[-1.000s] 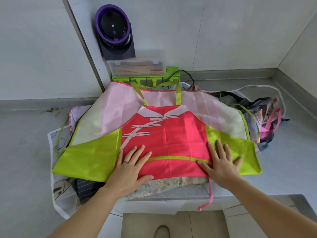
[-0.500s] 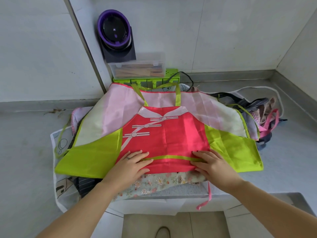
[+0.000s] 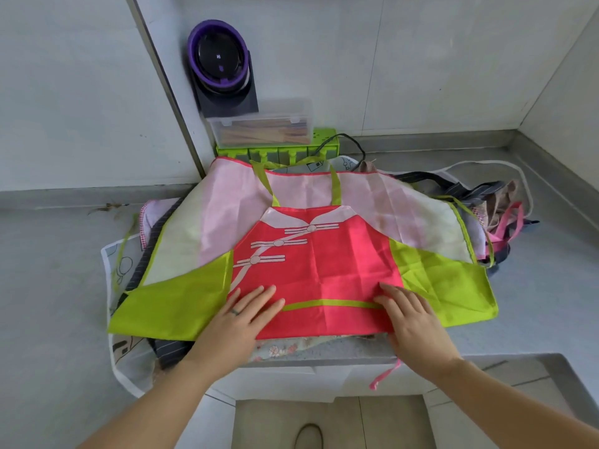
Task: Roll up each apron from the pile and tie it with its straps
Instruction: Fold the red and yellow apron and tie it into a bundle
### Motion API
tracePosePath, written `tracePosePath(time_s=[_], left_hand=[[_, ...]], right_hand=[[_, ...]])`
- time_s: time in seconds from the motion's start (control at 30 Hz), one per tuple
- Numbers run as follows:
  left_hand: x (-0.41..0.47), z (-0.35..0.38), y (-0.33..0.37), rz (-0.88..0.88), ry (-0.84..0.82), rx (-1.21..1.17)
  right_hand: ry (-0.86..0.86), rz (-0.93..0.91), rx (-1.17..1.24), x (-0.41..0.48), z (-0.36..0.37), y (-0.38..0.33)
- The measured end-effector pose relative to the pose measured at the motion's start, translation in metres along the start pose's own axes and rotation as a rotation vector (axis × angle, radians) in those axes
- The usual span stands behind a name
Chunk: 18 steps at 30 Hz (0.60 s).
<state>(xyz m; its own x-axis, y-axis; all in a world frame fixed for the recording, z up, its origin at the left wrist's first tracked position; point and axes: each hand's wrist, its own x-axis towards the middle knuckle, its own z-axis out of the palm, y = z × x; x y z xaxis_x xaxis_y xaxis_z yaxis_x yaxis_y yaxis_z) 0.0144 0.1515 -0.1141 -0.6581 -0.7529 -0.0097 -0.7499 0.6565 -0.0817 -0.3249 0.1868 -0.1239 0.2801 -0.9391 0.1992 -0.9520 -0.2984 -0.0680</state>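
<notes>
A pink, lime-green and pale-pink apron [image 3: 324, 260] lies spread flat on top of a pile of aprons [image 3: 496, 202] on the grey counter. My left hand [image 3: 241, 319] rests flat on its lower left pink part, fingers straight. My right hand [image 3: 411, 319] lies flat on the lower right pink part, fingers pointing left along the green stripe. A pink strap [image 3: 384, 375] hangs over the counter's front edge under my right wrist. The green neck strap [image 3: 269, 179] lies at the far end.
A purple and black round device [image 3: 220, 63] hangs on the wall above a clear box [image 3: 259, 128] and a green power strip [image 3: 278, 152]. The grey counter [image 3: 55, 286] runs left and right; its front edge [image 3: 324, 359] drops off near me.
Both hands slid inward and toward the near hem, curling half a second ago, and now lie flat again. The apron's near edge has shifted slightly away from the counter's edge.
</notes>
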Motion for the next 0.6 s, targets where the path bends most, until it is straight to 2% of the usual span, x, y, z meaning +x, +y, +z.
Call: tracePosePath(time_s=[0.1,0.23,0.27,0.33,0.37,0.43,0.47,0.5,0.53,0.6], left_hand=[[-0.003,-0.007,-0.004,-0.227,-0.133,-0.039],[-0.003,-0.024,-0.012,-0.354,-0.259,-0.125],[-0.001,-0.034,-0.015,-0.399,-0.261,-0.167],[0.008,-0.057,-0.021,-0.461,-0.135,-0.201],[0.012,-0.069,-0.024,-0.482,-0.033,-0.190],[0.014,-0.087,-0.026,-0.500,0.154,-0.145],[0.012,-0.093,-0.025,-0.488,0.186,-0.121],[0.007,-0.094,-0.024,-0.459,0.152,-0.094],[0.002,-0.089,-0.023,-0.423,0.066,-0.070],[-0.010,-0.072,-0.018,-0.404,-0.229,-0.187]], right_hand=[[-0.191,0.080,-0.057,0.007,-0.005,0.005],[-0.315,0.023,-0.062,0.018,-0.024,0.007],[-0.337,-0.010,-0.049,0.024,-0.035,0.010],[-0.402,0.062,-0.035,0.042,-0.057,0.016],[-0.369,0.105,-0.027,0.051,-0.071,0.016],[-0.061,0.137,-0.031,0.062,-0.089,0.020],[0.076,0.121,-0.045,0.063,-0.093,0.020],[0.124,0.079,-0.063,0.059,-0.090,0.021],[0.082,0.039,-0.098,0.051,-0.084,0.024],[-0.131,-0.019,-0.133,0.033,-0.070,0.029]])
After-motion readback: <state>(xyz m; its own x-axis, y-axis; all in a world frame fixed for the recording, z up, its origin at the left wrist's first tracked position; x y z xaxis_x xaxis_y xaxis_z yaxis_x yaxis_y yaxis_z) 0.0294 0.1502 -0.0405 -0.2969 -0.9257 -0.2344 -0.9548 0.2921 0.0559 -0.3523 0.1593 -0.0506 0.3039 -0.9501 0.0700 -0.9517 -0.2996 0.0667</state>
